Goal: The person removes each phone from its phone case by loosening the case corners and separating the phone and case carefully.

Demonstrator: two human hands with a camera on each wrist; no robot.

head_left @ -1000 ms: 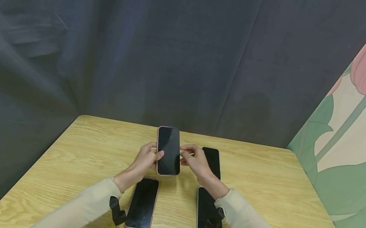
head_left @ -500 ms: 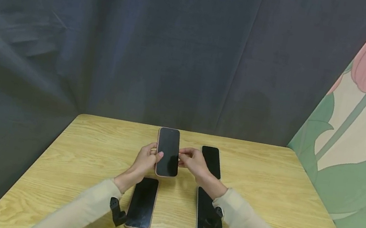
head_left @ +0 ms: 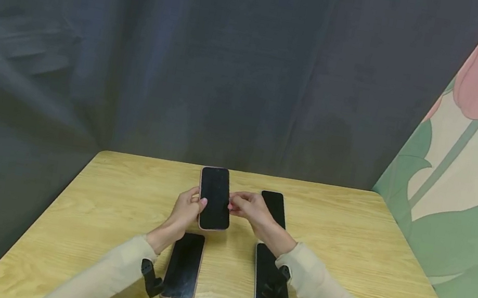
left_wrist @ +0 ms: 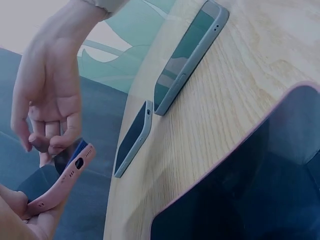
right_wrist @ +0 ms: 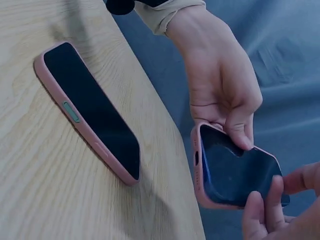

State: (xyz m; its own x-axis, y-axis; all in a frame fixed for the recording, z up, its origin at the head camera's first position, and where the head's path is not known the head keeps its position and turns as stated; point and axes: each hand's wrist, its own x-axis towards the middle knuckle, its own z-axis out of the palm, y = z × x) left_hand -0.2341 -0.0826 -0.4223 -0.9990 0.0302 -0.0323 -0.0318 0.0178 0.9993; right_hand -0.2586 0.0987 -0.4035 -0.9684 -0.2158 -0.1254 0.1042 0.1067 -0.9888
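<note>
Pink-cased phone (head_left: pixel 213 197): raised above the wood-grain table (head_left: pixel 348 230), its top leaning slightly further left than half a second ago; the grey sheen then on its upper screen is gone, leaving it evenly dark. Left hand (head_left: pixel 185 209): gripping the left edge, thumb over the screen, as before. Right hand (head_left: pixel 254 210): pinching at the right edge. Resting phones, places on the table unchanged: pink-edged phone (head_left: pixel 183 266), nearer than the raised one; near pale-cased phone (head_left: pixel 266 283) and far pale-cased phone (head_left: pixel 273 206), both on the right.

Left wrist view only: port (left_wrist: pixel 79 163) in the raised case's end. Both wrist views, unlike the head view: blue strip (left_wrist: pixel 77 153) inside that end.

Partly hidden: both pale-cased phones, behind the right forearm. Cut off: the pink-edged phone in the left wrist view; the right hand at a corner of the right wrist view. Hard to make out: which layer the right fingertips pinch.
</note>
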